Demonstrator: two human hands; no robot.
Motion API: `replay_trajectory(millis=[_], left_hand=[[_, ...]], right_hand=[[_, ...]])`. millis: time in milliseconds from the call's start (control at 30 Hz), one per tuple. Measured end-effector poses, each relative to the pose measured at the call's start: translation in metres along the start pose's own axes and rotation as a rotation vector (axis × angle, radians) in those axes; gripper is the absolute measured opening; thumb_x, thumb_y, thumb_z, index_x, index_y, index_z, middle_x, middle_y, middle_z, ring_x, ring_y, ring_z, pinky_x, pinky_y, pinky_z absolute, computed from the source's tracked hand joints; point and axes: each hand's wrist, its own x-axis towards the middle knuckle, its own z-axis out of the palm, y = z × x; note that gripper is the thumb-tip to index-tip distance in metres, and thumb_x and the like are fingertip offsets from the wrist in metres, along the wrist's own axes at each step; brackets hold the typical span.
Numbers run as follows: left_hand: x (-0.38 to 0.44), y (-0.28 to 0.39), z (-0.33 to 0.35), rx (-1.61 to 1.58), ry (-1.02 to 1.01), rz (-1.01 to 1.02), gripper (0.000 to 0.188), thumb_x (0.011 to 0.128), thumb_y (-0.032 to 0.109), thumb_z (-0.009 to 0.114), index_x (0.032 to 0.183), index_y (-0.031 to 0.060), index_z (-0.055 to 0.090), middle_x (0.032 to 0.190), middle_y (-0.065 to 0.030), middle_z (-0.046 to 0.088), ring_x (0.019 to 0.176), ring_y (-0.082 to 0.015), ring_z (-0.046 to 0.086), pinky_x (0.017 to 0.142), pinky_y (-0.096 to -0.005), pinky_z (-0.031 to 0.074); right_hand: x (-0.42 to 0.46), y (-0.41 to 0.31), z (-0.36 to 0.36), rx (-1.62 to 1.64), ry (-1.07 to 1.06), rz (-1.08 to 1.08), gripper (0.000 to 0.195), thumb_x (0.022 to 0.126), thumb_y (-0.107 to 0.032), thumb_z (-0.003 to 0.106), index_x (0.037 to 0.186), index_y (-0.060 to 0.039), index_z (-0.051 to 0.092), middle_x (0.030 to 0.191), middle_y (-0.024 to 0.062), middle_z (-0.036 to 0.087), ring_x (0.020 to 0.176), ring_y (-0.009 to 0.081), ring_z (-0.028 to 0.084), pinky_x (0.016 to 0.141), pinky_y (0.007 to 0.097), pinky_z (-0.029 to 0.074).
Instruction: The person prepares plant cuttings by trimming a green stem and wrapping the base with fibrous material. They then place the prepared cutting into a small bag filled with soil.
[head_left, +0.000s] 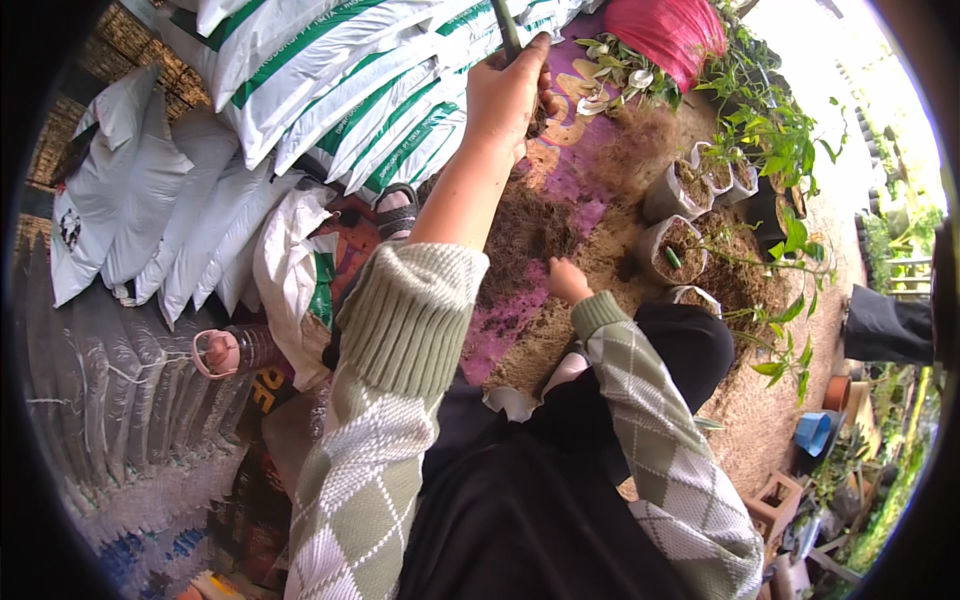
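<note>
My left hand (508, 97) is raised at the top centre, closed around a thick green plant stem (508, 30). Dark, soil-like root matter (537, 121) shows beneath the fingers. Below that arm, a heap of dark fibrous soil (529, 229) is spread over a purple printed sheet (517, 315). My right hand (568, 281) is low at the heap's near right edge, its fingers curled. Whether it holds anything is hidden. A white, cup-like piece (507, 403) lies on the ground in front of my lap.
White and green filled sacks (360, 82) are stacked at upper left, with a pink-lidded bottle (223, 352) below. Soil-filled grow bags (675, 251) with leafy vines stand at right. Behind them are a pink sack (667, 37), a blue pot (812, 433) and a hollow brick (772, 501).
</note>
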Motion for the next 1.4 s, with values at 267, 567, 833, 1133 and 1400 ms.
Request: replay_trajectory(millis=[267,567,833,1133,1400], left_hand=[[-0.002,0.019,0.009,0.058,-0.041,0.078,0.028,0.081,0.031,0.067,0.081,0.0043,0.058,0.068,-0.0016,0.055,0.055,-0.0099,0.054,0.049,-0.0225,0.046],[-0.006,0.034,0.034,-0.079,0.030,-0.075,0.023,0.087,0.023,0.061,0.078,0.0018,0.056,0.063,-0.0035,0.055,0.053,-0.0112,0.051,0.049,-0.0251,0.041],[-0.018,0.034,0.018,0.000,0.000,0.070,0.026,0.084,0.029,0.063,0.084,0.0037,0.056,0.070,-0.0012,0.053,0.057,-0.0101,0.053,0.051,-0.0230,0.047],[-0.024,0.040,0.017,-0.054,-0.027,0.064,0.026,0.085,0.029,0.062,0.086,0.0044,0.055,0.071,-0.0012,0.052,0.058,-0.0097,0.053,0.051,-0.0233,0.046],[-0.028,0.044,0.011,-0.038,-0.014,0.058,0.027,0.085,0.031,0.061,0.084,0.0055,0.055,0.070,-0.0005,0.052,0.056,-0.0092,0.052,0.051,-0.0236,0.046]], right_hand=[[0.025,0.025,0.061,0.137,0.110,0.006,0.053,0.072,-0.013,0.059,0.121,0.0025,0.044,0.116,0.0236,0.051,0.105,0.0366,0.053,0.085,0.0417,0.047],[0.118,0.025,0.119,0.192,0.271,-0.255,0.070,0.075,-0.010,0.062,0.136,-0.0077,0.029,0.143,0.0120,0.028,0.129,0.0306,0.031,0.100,0.0430,0.036],[0.092,-0.018,0.065,0.209,0.001,0.029,0.075,0.070,-0.022,0.066,0.137,-0.0179,0.033,0.145,0.0011,0.026,0.128,0.0240,0.033,0.098,0.0608,0.025],[0.069,-0.028,0.046,0.055,0.151,0.142,0.059,0.070,-0.021,0.067,0.124,-0.0155,0.047,0.134,0.0030,0.040,0.120,0.0227,0.040,0.097,0.0565,0.027],[0.102,0.035,0.016,0.451,0.234,0.530,0.079,0.076,-0.024,0.064,0.139,-0.0066,0.021,0.137,0.0159,0.035,0.125,0.0314,0.035,0.099,0.0486,0.035]])
